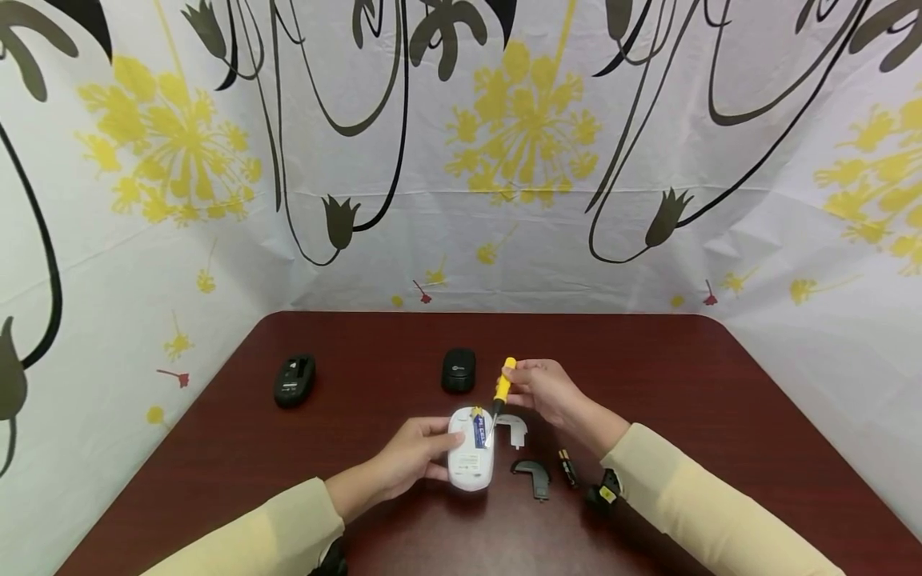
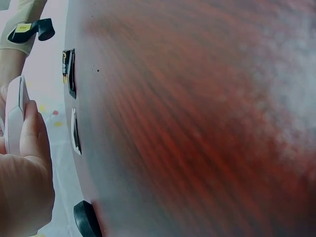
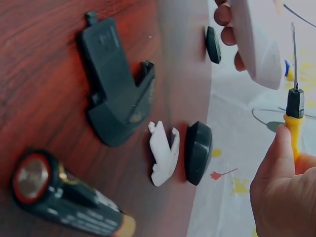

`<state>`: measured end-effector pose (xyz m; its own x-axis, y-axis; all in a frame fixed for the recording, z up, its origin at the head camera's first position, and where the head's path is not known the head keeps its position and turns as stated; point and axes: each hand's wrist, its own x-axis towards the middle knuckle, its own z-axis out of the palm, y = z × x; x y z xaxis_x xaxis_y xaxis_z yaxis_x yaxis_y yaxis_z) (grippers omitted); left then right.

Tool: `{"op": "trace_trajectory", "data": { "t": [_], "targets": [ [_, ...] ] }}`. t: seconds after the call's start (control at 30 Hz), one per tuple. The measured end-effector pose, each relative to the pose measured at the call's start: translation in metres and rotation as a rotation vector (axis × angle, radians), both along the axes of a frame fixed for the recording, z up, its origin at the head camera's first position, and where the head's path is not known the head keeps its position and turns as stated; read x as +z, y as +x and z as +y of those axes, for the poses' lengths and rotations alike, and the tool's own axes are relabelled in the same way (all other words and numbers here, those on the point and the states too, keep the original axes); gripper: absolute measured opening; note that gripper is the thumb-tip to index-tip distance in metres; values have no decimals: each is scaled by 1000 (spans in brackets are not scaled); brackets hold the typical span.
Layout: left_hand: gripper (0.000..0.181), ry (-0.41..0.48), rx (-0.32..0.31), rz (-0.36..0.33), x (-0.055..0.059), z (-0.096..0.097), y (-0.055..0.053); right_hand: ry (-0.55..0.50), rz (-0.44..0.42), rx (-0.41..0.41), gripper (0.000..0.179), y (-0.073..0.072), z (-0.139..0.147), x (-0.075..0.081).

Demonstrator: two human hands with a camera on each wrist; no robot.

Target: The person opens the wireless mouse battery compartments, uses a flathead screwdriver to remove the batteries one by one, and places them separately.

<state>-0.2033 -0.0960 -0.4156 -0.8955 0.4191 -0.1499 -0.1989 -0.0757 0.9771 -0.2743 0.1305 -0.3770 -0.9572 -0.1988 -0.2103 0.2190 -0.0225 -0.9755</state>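
Observation:
My left hand (image 1: 414, 454) holds a white computer mouse (image 1: 470, 474) at its left side, underside toward me and raised over the table. A blue battery (image 1: 479, 432) with a yellow end sits in the mouse's open slot. In my right hand (image 1: 545, 392) is a screwdriver with a yellow handle (image 1: 507, 380), pinched between fingers and thumb. Its thin metal shaft slants down over the slot, its tip beside the battery in the head view. The right wrist view shows the screwdriver (image 3: 295, 101) upright, with the white mouse (image 3: 254, 44) in front of it.
On the table (image 1: 374, 344) right of the mouse lie a white curved cover (image 1: 517, 432), a dark grey curved cover (image 1: 539, 480) and a black-and-gold battery (image 1: 567, 468). A black mouse (image 1: 458, 370) stands behind; another black mouse (image 1: 294, 380) lies underside up at the left.

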Motion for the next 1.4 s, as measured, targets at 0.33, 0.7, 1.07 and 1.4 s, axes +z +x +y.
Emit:
{"op": "trace_trajectory", "data": {
  "t": [0.33, 0.7, 1.07, 1.4],
  "targets": [
    [45, 1, -5, -7, -1, -1, 0, -62, 14, -14, 33, -4, 11, 11],
    [45, 8, 1, -2, -2, -1, 1, -106, 75, 1, 31, -13, 38, 31],
    [46, -7, 4, 1, -1, -3, 2, 33, 48, -45, 53, -34, 70, 39],
    [46, -17, 7, 7, -3, -3, 2, 174, 32, -68, 59, -54, 103, 24]
  ]
}}
